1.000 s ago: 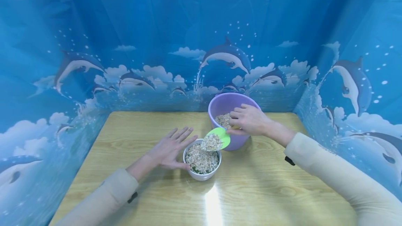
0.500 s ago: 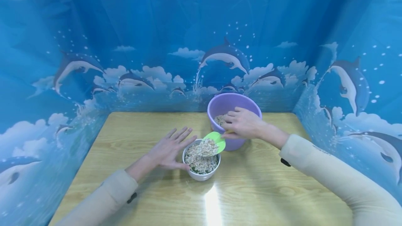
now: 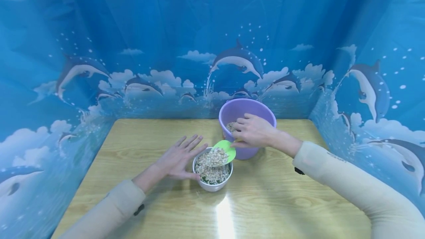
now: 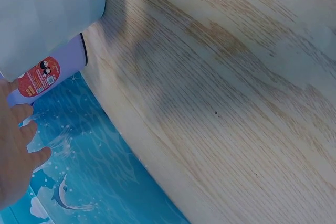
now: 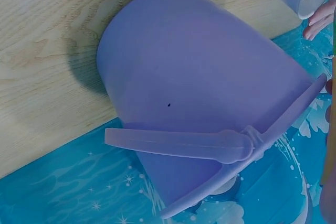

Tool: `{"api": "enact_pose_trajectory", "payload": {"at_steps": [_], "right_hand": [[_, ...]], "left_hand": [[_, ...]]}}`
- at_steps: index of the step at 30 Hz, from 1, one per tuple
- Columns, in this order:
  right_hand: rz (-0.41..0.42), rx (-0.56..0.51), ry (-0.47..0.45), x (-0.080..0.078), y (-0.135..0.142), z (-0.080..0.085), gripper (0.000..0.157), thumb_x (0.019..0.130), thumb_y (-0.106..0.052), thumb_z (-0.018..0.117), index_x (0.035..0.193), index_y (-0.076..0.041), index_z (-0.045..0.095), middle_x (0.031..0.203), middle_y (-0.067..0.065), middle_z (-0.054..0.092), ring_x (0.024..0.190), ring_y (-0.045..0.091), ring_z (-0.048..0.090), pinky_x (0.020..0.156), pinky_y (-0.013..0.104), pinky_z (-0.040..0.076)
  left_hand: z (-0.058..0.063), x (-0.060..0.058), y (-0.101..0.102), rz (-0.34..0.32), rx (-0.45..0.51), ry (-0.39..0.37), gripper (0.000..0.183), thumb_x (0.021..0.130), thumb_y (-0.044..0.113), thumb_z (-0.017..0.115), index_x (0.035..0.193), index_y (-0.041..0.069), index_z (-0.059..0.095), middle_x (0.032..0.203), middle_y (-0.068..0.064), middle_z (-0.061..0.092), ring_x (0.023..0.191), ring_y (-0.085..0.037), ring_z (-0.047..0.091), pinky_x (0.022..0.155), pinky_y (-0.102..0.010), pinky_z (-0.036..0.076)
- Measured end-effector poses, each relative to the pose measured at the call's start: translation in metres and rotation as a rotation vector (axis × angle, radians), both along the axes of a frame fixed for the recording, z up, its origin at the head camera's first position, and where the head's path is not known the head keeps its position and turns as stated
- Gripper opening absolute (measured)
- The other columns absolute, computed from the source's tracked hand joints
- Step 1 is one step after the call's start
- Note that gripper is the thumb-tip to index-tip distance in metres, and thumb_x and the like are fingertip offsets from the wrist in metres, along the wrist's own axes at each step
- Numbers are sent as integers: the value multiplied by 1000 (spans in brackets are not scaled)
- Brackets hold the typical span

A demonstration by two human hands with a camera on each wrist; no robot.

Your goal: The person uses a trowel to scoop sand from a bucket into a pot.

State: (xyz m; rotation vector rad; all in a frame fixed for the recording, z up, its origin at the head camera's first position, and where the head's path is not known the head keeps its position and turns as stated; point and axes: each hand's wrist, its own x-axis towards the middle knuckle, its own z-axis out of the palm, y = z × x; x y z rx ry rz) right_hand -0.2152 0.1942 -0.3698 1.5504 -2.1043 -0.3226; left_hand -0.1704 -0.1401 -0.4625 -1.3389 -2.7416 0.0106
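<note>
My right hand [image 3: 254,132] grips a small green shovel [image 3: 229,149] loaded with pale, coarse grains [image 3: 217,156]. The shovel's blade is over a white bowl [image 3: 212,187], tipped toward it; most of the handle is hidden by the hand. The bowl holds a layer of similar grains with dark green showing at its edges. My left hand [image 3: 180,159] is spread with straight fingers at the bowl's left side, its thumb and forefinger against the rim. Behind the right hand stands a purple bucket [image 3: 244,153] with more grains inside.
A wood-grain table [image 3: 149,202] carries everything. Blue dolphin-print curtains [image 3: 166,40] rise behind it and at both sides. The bucket's handle [image 5: 178,144] hangs on its outer side in the right wrist view. A red sticker [image 4: 41,80] marks the bucket in the left wrist view.
My right hand has moved slightly left and down, bringing the loaded shovel from the bowl's upper right edge further over the bowl. The left hand and bowl have stayed put.
</note>
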Motion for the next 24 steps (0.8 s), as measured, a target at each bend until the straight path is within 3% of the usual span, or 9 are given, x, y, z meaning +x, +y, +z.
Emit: {"api": "enact_pose_trajectory", "payload": {"at_steps": [6,24], "right_hand": [[-16,24,6,0,-4,2,43,94,-65,67,97,-23,77,103,-2,80,88,17,69,73,32,53],[-42,63,21,1,-9,4,44,97,-65,64,97,-23,77,105,-2,80,90,18,70,75,32,55]], "left_hand": [[1,1,1,10,-9,-1,110,87,81,61,169,16,25,176,-19,19,163,-40,25,131,-63,26],[0,2,2,15,-8,-16,110,88,81,61,169,17,24,176,-18,19,162,-42,28,130,-64,26]]}}
